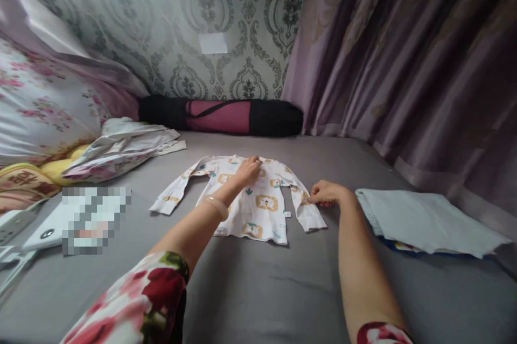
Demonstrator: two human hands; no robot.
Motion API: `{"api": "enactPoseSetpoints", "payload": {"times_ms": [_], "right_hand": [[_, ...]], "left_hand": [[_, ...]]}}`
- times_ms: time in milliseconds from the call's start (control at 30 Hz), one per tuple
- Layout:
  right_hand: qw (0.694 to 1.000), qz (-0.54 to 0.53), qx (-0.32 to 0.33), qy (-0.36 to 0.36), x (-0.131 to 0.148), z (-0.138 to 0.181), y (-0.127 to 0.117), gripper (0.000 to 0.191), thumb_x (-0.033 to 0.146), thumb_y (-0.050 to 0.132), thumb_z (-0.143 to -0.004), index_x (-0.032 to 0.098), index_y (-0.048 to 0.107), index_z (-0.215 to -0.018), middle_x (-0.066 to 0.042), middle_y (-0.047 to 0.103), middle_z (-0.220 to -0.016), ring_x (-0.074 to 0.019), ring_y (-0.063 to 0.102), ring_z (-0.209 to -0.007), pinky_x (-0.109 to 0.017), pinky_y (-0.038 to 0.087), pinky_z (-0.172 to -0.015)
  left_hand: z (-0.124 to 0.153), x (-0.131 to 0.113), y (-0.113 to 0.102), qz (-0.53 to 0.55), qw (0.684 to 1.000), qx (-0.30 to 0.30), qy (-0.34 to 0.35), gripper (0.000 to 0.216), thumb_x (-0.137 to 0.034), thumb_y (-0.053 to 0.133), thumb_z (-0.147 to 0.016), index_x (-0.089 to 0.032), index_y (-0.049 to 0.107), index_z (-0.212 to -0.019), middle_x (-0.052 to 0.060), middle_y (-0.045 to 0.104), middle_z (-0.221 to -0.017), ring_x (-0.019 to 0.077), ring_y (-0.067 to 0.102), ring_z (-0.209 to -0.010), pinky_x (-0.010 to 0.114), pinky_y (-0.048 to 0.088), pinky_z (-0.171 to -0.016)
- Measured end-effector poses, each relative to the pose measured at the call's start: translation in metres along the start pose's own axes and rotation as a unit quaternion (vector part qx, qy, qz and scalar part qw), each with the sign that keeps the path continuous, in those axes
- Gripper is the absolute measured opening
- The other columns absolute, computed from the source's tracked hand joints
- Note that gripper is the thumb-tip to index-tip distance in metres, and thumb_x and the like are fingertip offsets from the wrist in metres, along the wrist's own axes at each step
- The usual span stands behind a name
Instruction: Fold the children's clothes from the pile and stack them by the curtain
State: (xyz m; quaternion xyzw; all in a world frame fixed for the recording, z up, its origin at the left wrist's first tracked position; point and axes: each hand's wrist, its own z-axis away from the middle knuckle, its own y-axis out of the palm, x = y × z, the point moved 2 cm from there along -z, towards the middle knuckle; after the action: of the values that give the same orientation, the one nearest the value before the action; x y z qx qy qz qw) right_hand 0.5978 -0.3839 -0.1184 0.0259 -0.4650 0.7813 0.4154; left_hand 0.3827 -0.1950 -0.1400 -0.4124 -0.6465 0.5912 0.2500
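Note:
A small white long-sleeved shirt point(268, 220) with yellow lion faces and green leaf prints lies flat, its collar away from me and both sleeves spread out. My left hand point(249, 170), reaching across the shirt's front, is closed on the cloth near the neckline; its fingertips are partly hidden. Between thumb and fingers, my right hand point(326, 193) pinches the right-hand sleeve about midway to the cuff. A pale bangle point(218, 207) circles my left wrist.
Folded light-blue cloth point(428, 220) lies on the grey bed sheet point(274, 285) at right. Crumpled clothing point(129, 142), a floral pillow point(44, 102), a white device point(52, 225) and a power strip point(16, 223) are left. A black-and-pink bag point(218, 116) lies along the wall.

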Motion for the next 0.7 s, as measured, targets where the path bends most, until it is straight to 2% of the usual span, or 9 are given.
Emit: {"api": "enactPoseSetpoints", "payload": {"times_ms": [133,200,300,367,433,500,600,700], "right_hand": [[0.995,-0.074,-0.059,-0.009,-0.007,0.002,-0.009,0.012,0.022,0.072,-0.071,0.015,0.062,-0.073,0.002,0.06,-0.059,-0.0096,0.055,-0.054,-0.018,0.04,-0.049],[0.986,-0.088,-0.142,-0.007,-0.014,-0.001,-0.016,0.016,0.028,0.071,-0.073,0.015,0.063,-0.075,-0.001,0.063,-0.065,-0.0111,0.057,-0.058,-0.019,0.039,-0.05],[0.949,-0.047,-0.311,-0.006,-0.027,-0.006,-0.026,0.019,0.034,0.063,-0.081,0.015,0.067,-0.086,-0.006,0.069,-0.08,-0.0148,0.061,-0.071,-0.021,0.04,-0.057],[0.931,-0.017,-0.364,0.007,-0.036,-0.01,-0.028,0.026,0.036,0.058,-0.085,0.016,0.068,-0.099,-0.008,0.071,-0.093,-0.0179,0.064,-0.082,-0.023,0.043,-0.065],[0.936,0.005,-0.351,0.032,-0.045,-0.013,-0.027,0.035,0.042,0.056,-0.086,0.017,0.067,-0.107,-0.011,0.07,-0.102,-0.0207,0.065,-0.091,-0.026,0.044,-0.07],[0.948,0.008,-0.311,0.063,-0.054,-0.014,-0.026,0.038,0.046,0.058,-0.084,0.016,0.07,-0.103,-0.013,0.071,-0.101,-0.0224,0.066,-0.091,-0.027,0.045,-0.07],[0.963,-0.059,-0.237,0.11,-0.065,-0.011,-0.027,0.026,0.038,0.067,-0.077,0.013,0.071,-0.082,-0.012,0.071,-0.078,-0.022,0.067,-0.073,-0.026,0.045,-0.059],[0.956,-0.152,-0.224,0.11,-0.066,-0.004,-0.031,0.015,0.026,0.072,-0.071,0.012,0.069,-0.075,-0.007,0.067,-0.062,-0.0175,0.062,-0.057,-0.023,0.043,-0.049]], "left_hand": [[-0.021,-0.035,0.019,0.052,0.995,-0.028,0.075,0.034,-0.011,0.041,-0.089,-0.014,0.055,-0.12,0.013,0.059,-0.124,0.0203,0.054,-0.118,0.035,0.044,-0.102],[-0.026,-0.045,0.03,0.07,0.992,-0.047,0.094,0.035,-0.012,0.038,-0.091,-0.014,0.053,-0.123,0.013,0.058,-0.127,0.0201,0.054,-0.12,0.036,0.044,-0.103],[-0.027,-0.05,0.045,0.098,0.988,-0.084,0.091,0.035,-0.018,0.038,-0.094,-0.014,0.05,-0.126,0.016,0.055,-0.132,0.0218,0.05,-0.125,0.04,0.042,-0.106],[-0.026,-0.05,0.053,0.104,0.987,-0.096,0.078,0.036,-0.021,0.039,-0.094,-0.013,0.049,-0.128,0.017,0.054,-0.134,0.023,0.048,-0.129,0.042,0.038,-0.109],[-0.025,-0.05,0.056,0.093,0.99,-0.085,0.068,0.038,-0.022,0.039,-0.094,-0.011,0.049,-0.129,0.018,0.051,-0.137,0.0237,0.045,-0.132,0.041,0.035,-0.112],[-0.025,-0.051,0.057,0.076,0.993,-0.068,0.059,0.04,-0.022,0.038,-0.095,-0.01,0.048,-0.131,0.018,0.049,-0.14,0.0233,0.043,-0.134,0.039,0.033,-0.113],[-0.024,-0.052,0.053,0.054,0.996,-0.047,0.053,0.043,-0.025,0.033,-0.097,-0.011,0.045,-0.135,0.016,0.046,-0.144,0.0219,0.039,-0.137,0.037,0.031,-0.114],[-0.023,-0.054,0.051,0.043,0.998,-0.029,0.042,0.045,-0.028,0.03,-0.098,-0.012,0.042,-0.139,0.014,0.043,-0.147,0.021,0.035,-0.139,0.036,0.028,-0.115]]}}
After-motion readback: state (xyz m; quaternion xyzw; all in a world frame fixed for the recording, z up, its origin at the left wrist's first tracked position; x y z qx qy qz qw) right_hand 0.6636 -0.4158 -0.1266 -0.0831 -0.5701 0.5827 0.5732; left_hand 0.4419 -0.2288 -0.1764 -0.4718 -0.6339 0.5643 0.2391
